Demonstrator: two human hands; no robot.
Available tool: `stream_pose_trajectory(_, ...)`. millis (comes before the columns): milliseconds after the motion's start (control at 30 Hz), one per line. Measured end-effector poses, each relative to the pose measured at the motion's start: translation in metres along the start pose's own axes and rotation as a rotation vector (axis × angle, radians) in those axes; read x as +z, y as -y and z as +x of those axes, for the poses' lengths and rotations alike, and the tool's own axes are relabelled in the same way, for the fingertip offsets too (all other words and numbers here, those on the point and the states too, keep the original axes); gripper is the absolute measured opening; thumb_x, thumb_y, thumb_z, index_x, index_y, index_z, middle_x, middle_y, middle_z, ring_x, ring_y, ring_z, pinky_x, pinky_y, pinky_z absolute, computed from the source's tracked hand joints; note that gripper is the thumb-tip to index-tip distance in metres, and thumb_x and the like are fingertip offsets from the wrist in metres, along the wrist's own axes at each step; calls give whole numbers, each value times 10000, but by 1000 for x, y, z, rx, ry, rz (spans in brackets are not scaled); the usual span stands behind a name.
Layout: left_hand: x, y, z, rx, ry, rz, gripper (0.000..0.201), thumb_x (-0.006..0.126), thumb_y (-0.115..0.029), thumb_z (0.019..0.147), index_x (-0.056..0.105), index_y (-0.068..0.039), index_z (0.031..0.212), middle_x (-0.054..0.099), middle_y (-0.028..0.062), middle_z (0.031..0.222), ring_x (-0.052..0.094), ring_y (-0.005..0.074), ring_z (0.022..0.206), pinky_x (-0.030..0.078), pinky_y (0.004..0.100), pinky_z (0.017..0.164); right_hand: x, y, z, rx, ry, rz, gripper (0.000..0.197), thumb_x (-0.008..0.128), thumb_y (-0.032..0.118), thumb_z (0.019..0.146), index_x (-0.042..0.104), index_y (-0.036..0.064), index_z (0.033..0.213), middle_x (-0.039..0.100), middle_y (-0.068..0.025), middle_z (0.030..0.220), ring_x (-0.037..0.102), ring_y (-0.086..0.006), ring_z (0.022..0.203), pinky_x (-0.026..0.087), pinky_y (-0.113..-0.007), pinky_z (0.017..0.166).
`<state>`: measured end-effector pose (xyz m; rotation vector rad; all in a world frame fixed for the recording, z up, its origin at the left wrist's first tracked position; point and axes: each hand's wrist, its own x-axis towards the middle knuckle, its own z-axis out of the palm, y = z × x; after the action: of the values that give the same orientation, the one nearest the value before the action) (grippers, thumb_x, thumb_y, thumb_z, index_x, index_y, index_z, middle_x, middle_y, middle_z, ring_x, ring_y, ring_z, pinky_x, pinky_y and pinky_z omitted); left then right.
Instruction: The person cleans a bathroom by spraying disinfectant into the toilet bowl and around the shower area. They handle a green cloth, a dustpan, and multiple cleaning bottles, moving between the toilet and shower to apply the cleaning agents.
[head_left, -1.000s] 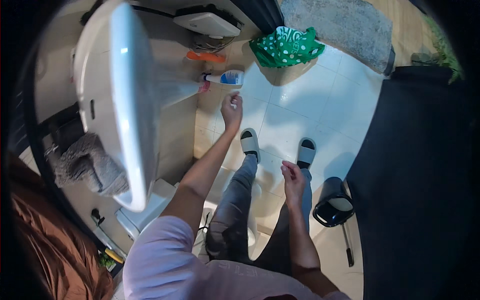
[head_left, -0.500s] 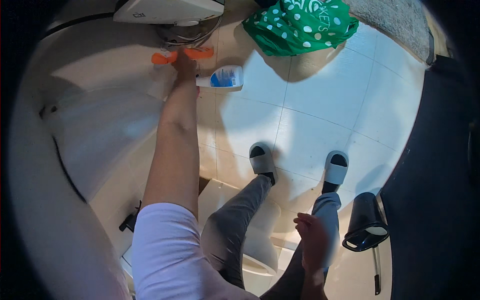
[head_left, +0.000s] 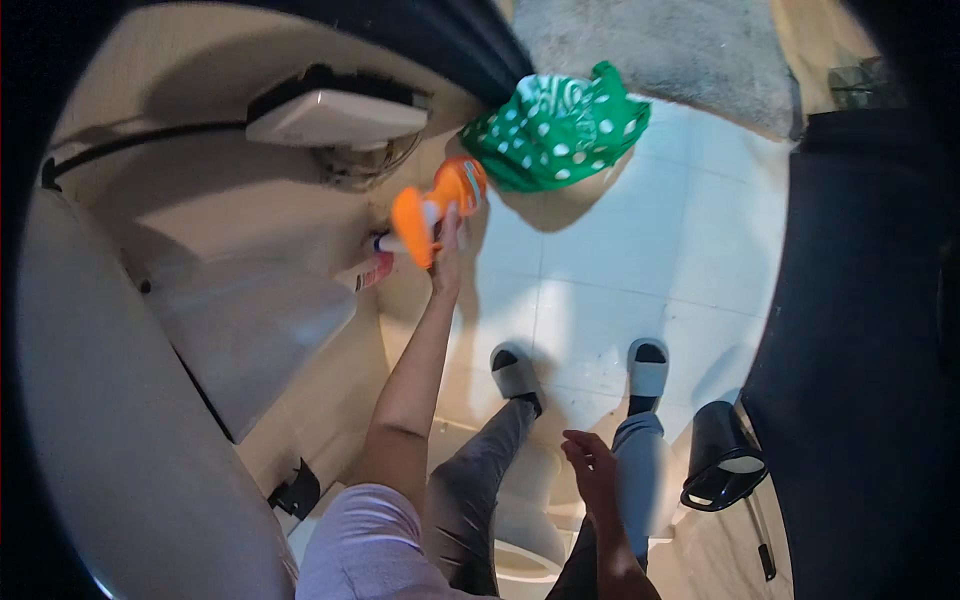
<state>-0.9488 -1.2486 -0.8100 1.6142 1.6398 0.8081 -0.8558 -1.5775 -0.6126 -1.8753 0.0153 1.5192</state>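
Observation:
My left hand (head_left: 447, 255), at the end of an outstretched arm, is closed around an orange spray bottle (head_left: 463, 186) with a white neck and an orange trigger head (head_left: 411, 226). The bottle is held up off the floor, tilted. Just behind it, by the wall, a pink-labelled bottle (head_left: 374, 271) shows in part. Something white beside that is mostly hidden by the spray bottle. Over my right leg, my right hand (head_left: 595, 472) hangs with fingers loosely bent and apart, and nothing shows in it.
A green polka-dotted bag (head_left: 560, 135) lies on the tiles near a grey mat (head_left: 650, 60). A white wall-mounted unit (head_left: 335, 120) with hoses juts out at left. To the right stand a black bin (head_left: 722, 455) and a dark panel (head_left: 850, 330). Beneath me is a toilet (head_left: 527, 560).
My left hand has lifted the orange spray bottle away from the wall, toward me and to the right, turning it. The view has shifted. My right hand stays over my leg.

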Motion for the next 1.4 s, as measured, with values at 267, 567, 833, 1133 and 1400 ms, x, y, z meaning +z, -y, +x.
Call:
stream_pose_trajectory(267, 32, -168, -3, 16, 244, -565, 344, 571, -110, 855, 457, 6, 1159, 548, 109, 1096, 561, 194, 981, 489, 311, 833, -8, -21, 9, -6, -38, -3, 207, 600, 199, 822, 633, 69, 979, 640, -45, 811, 570, -105, 688, 459, -249, 617)
stream_pose_trajectory(567, 22, -226, -18, -170, 353, -668, 303, 607, -166, 832, 500, -6, 1066, 575, 90, 998, 598, 155, 818, 532, 297, 702, -30, -19, 14, -96, -127, 75, 297, 619, 179, 803, 574, 46, 1064, 618, -59, 864, 555, -139, 711, 453, -266, 645)
stream_pose_trajectory(833, -21, -343, -108, -205, 601, -590, 229, 670, -66, 770, 569, 16, 959, 616, 75, 872, 592, 127, 794, 492, 266, 732, -98, 179, -1, -827, -708, -649, 684, 719, 155, 645, 420, 125, 1259, 442, -127, 1269, 386, -325, 1173, 273, -470, 967)
stream_pose_trajectory(1133, -71, -449, -138, -253, 802, -783, 390, 632, -105, 812, 502, 25, 1155, 590, 79, 1042, 548, 122, 948, 432, 257, 845, -150, 207, -72, -624, 187, 96, 593, 719, 62, 648, 465, 28, 1184, 578, -87, 1087, 555, -171, 987, 424, -301, 866)
stream_pose_trajectory(1400, -66, -390, -155, -294, 967, -628, 421, 699, -101, 734, 536, -6, 1110, 611, 85, 1007, 577, 142, 929, 447, 299, 842, -144, 128, -43, -332, 309, 189, 685, 768, 113, 641, 432, 49, 1234, 526, -61, 1153, 505, -148, 1040, 407, -300, 895)
